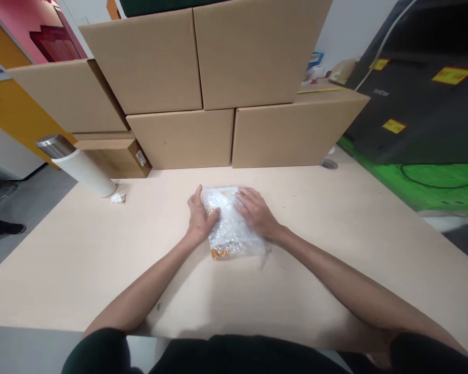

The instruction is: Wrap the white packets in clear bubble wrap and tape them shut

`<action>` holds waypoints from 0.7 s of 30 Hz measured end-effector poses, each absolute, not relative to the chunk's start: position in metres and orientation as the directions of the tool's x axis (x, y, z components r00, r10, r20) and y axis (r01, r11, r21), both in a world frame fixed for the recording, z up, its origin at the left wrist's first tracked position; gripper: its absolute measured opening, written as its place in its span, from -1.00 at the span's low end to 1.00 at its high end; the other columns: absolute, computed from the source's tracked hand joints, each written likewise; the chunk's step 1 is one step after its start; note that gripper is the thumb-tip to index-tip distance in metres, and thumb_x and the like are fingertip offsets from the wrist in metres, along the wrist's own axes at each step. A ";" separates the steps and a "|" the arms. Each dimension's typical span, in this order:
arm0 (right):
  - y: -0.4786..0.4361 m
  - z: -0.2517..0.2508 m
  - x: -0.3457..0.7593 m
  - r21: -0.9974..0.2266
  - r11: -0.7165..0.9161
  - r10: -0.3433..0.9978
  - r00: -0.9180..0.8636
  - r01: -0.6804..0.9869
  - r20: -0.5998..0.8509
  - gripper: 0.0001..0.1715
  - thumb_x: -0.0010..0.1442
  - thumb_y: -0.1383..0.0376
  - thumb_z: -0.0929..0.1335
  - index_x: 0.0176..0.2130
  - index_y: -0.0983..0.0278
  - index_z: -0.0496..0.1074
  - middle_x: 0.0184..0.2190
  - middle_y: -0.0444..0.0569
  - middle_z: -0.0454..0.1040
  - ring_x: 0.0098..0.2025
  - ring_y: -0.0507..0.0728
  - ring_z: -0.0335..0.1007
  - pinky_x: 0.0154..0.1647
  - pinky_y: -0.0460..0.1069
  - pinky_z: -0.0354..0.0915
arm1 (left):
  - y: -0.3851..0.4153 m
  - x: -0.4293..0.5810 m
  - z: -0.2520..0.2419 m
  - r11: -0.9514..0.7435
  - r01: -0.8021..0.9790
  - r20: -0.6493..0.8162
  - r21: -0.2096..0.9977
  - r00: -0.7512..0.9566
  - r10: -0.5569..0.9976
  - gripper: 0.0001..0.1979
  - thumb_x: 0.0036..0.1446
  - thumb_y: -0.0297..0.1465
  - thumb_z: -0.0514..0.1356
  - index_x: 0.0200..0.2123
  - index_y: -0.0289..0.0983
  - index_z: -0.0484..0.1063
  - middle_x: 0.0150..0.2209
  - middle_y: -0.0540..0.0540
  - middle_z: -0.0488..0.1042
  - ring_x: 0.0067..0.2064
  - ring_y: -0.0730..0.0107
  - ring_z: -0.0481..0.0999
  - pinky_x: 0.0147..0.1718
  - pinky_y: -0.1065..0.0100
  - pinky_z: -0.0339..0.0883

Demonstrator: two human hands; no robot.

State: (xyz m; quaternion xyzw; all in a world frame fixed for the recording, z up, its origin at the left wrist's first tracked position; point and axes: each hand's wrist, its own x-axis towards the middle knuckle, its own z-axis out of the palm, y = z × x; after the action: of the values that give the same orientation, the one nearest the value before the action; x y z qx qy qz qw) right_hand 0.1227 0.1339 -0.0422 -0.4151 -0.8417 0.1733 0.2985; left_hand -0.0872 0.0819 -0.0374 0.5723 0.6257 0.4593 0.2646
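Observation:
A flat, roughly rectangular white package (230,228) in shiny clear plastic wrap lies on the pale table in front of me. Orange shows at its near left corner, and loose wrap sticks out at the near right. My left hand (201,217) grips its left side, thumb over the top and fingers along the edge. On the package's upper right part rests my right hand (257,213), its fingers stretched out flat over the wrap. What is inside the wrap cannot be made out.
Stacked cardboard boxes (179,140) line the table's back edge. A white cylinder with a metal top (83,169) and a crumpled white scrap (118,198) stand at left. A small grey round object (329,164) lies back right. Beyond is a large black case (413,104) on green flooring.

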 end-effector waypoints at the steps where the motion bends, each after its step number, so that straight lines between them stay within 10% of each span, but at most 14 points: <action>1: 0.132 -0.043 0.127 -0.521 0.631 0.769 -0.549 0.575 0.327 -0.31 0.37 -0.04 0.15 0.32 0.23 0.20 0.39 0.15 0.12 0.45 0.36 -0.14 0.39 0.37 -0.09 | 0.082 -0.092 -0.038 -0.134 0.593 0.270 0.794 -0.146 0.952 -0.20 0.12 -0.19 0.27 0.36 -0.18 0.05 0.38 -0.35 -0.05 0.38 -0.17 0.06 0.22 -0.19 0.11; 4: 0.132 -0.040 0.139 -0.503 0.649 0.728 -0.657 0.571 0.196 0.00 0.23 -0.24 0.24 0.40 0.26 0.06 0.44 0.18 -0.02 0.48 0.40 -0.25 0.40 0.36 -0.09 | 0.083 -0.107 -0.034 -0.267 0.757 0.290 0.596 0.108 0.951 -0.38 0.23 -0.07 0.16 0.30 -0.15 0.22 0.46 -0.24 -0.14 0.46 -0.14 -0.16 0.32 -0.19 -0.14; 9: 0.143 -0.031 0.150 -0.507 0.655 0.652 -0.758 0.560 0.007 0.44 -0.08 -0.36 0.40 0.46 0.28 -0.13 0.48 0.21 -0.20 0.48 0.48 -0.36 0.42 0.37 -0.19 | 0.089 -0.128 -0.016 -0.306 0.845 -0.033 0.438 0.355 0.934 0.20 -0.12 0.23 0.29 0.44 -0.19 -0.11 0.48 -0.33 -0.34 0.47 -0.18 -0.36 0.35 -0.17 -0.44; 21: 0.145 -0.038 0.149 -0.503 0.667 0.626 -0.779 0.550 -0.022 0.44 -0.04 -0.23 0.47 0.47 0.17 -0.28 0.50 0.12 -0.30 0.48 0.48 -0.44 0.42 0.39 -0.28 | 0.096 -0.129 -0.018 -0.327 0.872 -0.168 0.364 0.406 0.898 0.37 -0.21 0.25 0.30 0.46 -0.31 -0.28 0.46 -0.43 -0.35 0.48 -0.11 -0.35 0.35 -0.08 -0.61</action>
State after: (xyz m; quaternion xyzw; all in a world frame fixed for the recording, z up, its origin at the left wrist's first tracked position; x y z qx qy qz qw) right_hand 0.1491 0.1451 -0.0381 -0.3232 -0.9097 0.2492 0.0766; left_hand -0.1293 0.0956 -0.0178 0.8138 0.5438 0.0322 0.2022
